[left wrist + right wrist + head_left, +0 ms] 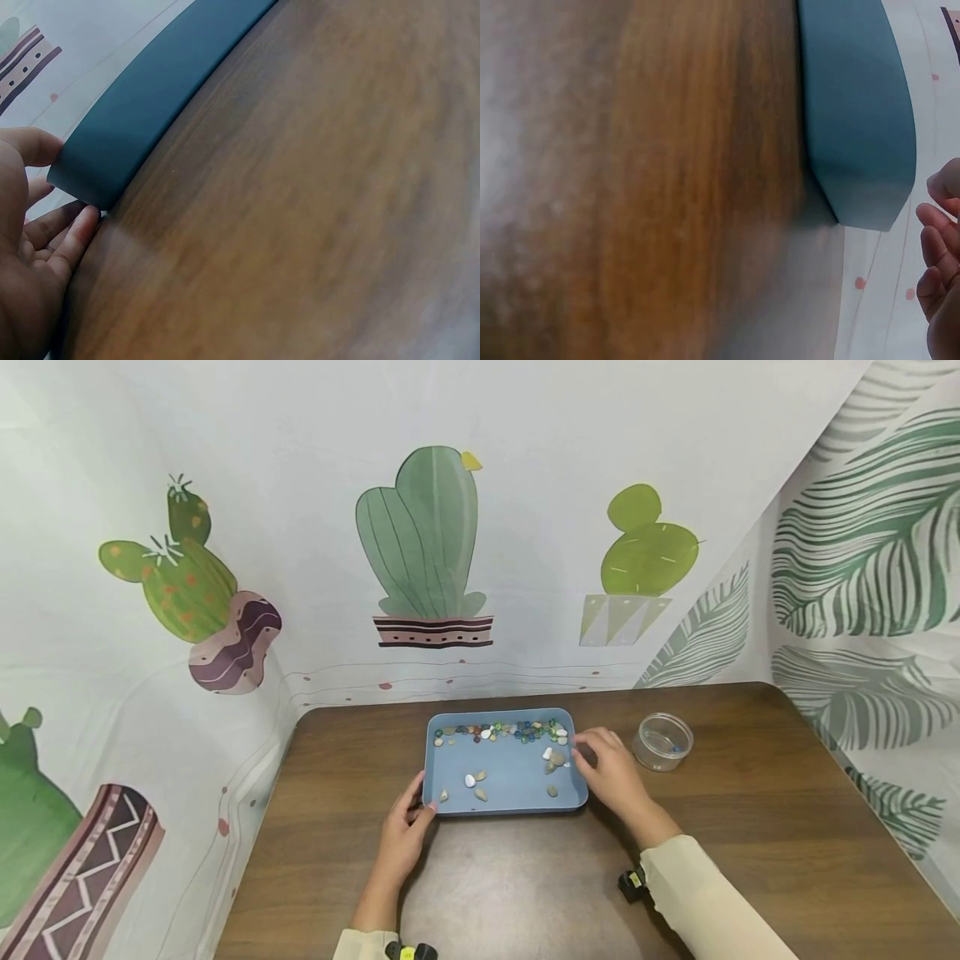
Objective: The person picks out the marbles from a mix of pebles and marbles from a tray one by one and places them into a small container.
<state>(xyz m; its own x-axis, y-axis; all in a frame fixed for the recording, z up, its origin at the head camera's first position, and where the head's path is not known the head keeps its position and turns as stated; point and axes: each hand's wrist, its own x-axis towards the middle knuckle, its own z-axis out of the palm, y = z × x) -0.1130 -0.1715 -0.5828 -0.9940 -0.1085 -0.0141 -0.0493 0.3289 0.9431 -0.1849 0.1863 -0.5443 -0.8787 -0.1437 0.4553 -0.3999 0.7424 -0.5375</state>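
Note:
A blue rectangular tray (pixel 513 787) lies on the table with small stones and glassy beads in it. Most beads (pixel 525 732) are strung along its far side; several pebbles (pixel 481 794) lie scattered nearer. At the near left corner my left hand (pixel 402 835) grips the tray, thumb at the rim and fingers against its outer wall, as the left wrist view shows. My right hand (pixel 617 772) hovers by the tray's right rim, fingers loosely bent. Nothing shows between its fingertips (pixel 924 214); whether they touch the rim I cannot tell.
A round clear container (pixel 663 742) stands right of the tray, with a small blue bit inside. The brown wooden table (pixel 510 885) meets a wall covering (pixel 540 527) printed with cacti and leaves behind it.

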